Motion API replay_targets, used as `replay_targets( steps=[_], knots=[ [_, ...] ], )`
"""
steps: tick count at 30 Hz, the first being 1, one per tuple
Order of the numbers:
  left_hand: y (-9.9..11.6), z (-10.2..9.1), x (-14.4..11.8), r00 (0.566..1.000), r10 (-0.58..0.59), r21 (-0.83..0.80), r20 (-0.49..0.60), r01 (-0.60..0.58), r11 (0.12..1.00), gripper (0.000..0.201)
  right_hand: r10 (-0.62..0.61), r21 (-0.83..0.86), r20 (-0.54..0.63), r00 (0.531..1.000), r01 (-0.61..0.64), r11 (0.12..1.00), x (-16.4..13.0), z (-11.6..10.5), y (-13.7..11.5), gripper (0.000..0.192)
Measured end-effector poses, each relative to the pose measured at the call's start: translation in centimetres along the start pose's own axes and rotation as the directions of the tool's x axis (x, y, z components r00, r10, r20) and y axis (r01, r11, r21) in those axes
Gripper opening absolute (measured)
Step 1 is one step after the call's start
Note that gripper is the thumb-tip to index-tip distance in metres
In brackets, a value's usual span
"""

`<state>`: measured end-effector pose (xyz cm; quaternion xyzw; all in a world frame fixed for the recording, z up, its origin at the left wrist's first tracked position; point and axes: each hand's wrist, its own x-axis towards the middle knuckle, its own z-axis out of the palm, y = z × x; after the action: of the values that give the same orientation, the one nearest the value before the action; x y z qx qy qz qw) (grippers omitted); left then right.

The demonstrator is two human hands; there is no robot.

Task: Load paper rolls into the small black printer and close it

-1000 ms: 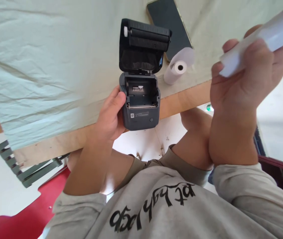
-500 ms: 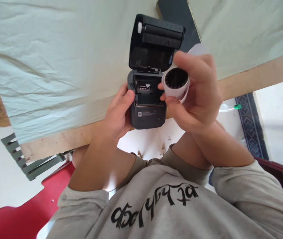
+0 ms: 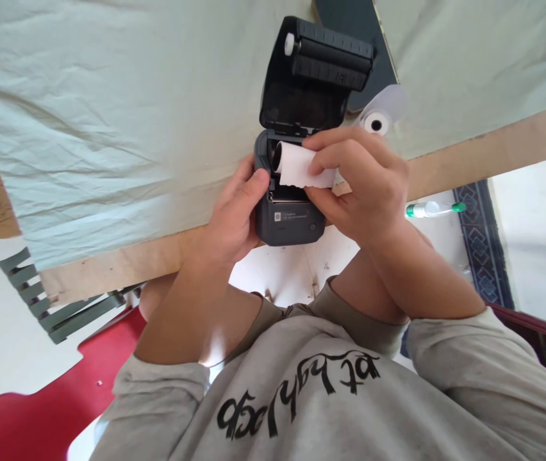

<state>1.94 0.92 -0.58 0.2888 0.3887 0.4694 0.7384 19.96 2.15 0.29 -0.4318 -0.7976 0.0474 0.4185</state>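
Note:
A dark grey label printer [image 3: 289, 224] sits in my left hand [image 3: 237, 211], gripped at its left side with the thumb over the rim. Its lid [image 3: 314, 77] stands raised, showing a black roller with a white gear at one end. Between the fingers of my right hand [image 3: 366, 179] is a white paper roll [image 3: 302, 165], lying across the printer's compartment with its dark core facing left. The roll's loose paper edge hangs toward the front. How deep the roll sits in the compartment is partly hidden by the paper and my fingers.
Behind my right hand a second white roll [image 3: 377, 123] stands on the pale cloth [image 3: 124, 115]. A dark flat box [image 3: 364, 38] lies behind the lid. The table's wooden edge [image 3: 114, 266] runs in front; a green-capped bottle [image 3: 434, 209] is beyond it at right.
My right hand has brought the paper roll left and turned it from facing me to lying across the printer's compartment. The printer has shifted slightly right. The second roll has come into view.

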Motion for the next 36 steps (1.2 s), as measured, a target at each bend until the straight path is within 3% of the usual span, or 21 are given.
replay_targets(
  steps=[6,11,13,16,19,22,25,27,31,36],
  knots=[
    [0.0,0.1,0.1,0.999,0.042,0.004,0.023,-0.042,0.999,0.038,-0.123,0.066,-0.097,0.988,0.130,0.989,0.0,-0.2,-0.1,0.014],
    [-0.3,-0.7,0.1,0.997,0.056,0.108,0.049,-0.061,0.992,0.052,-0.227,0.151,-0.068,0.971,0.235,0.960,-0.5,-0.2,-0.1,0.012],
    [-0.4,-1.0,-0.1,0.995,0.090,0.159,0.053,-0.097,0.983,0.056,-0.171,0.241,-0.119,0.978,0.196,0.951,-0.6,-0.1,0.3,0.020],
    [-0.3,-1.2,-0.4,0.995,0.080,0.202,0.067,-0.092,0.975,0.064,0.067,0.337,-0.223,0.972,0.013,0.942,-0.8,-0.2,0.8,0.017],
    [0.0,-1.3,-0.5,0.995,0.062,0.242,0.078,-0.079,0.967,0.070,0.223,0.397,-0.168,0.960,-0.141,0.907,-0.8,-0.5,0.8,0.034],
    [0.0,-1.5,-0.3,0.990,0.079,0.247,0.115,-0.106,0.963,0.073,0.295,0.397,-0.087,0.952,-0.238,0.886,-0.7,-0.7,0.5,0.050],
    [-0.3,-1.8,-0.1,0.982,0.117,0.236,0.147,-0.150,0.960,0.071,0.317,0.402,-0.161,0.935,-0.231,0.886,-0.8,-0.4,0.7,0.051],
    [-0.6,-1.9,-0.1,0.975,0.159,0.211,0.156,-0.190,0.959,0.068,0.294,0.453,-0.198,0.935,-0.179,0.873,-0.8,-0.3,1.1,0.042],
    [-0.6,-2.0,-0.4,0.980,0.141,0.209,0.138,-0.168,0.963,0.062,0.242,0.448,-0.049,0.969,-0.195,0.872,-1.0,-0.5,1.3,0.025],
    [-0.6,-1.7,-0.4,0.974,0.165,0.243,0.152,-0.199,0.949,0.066,0.185,0.421,0.184,0.965,-0.247,0.873,-1.0,-0.7,0.8,0.039]
  ],
)
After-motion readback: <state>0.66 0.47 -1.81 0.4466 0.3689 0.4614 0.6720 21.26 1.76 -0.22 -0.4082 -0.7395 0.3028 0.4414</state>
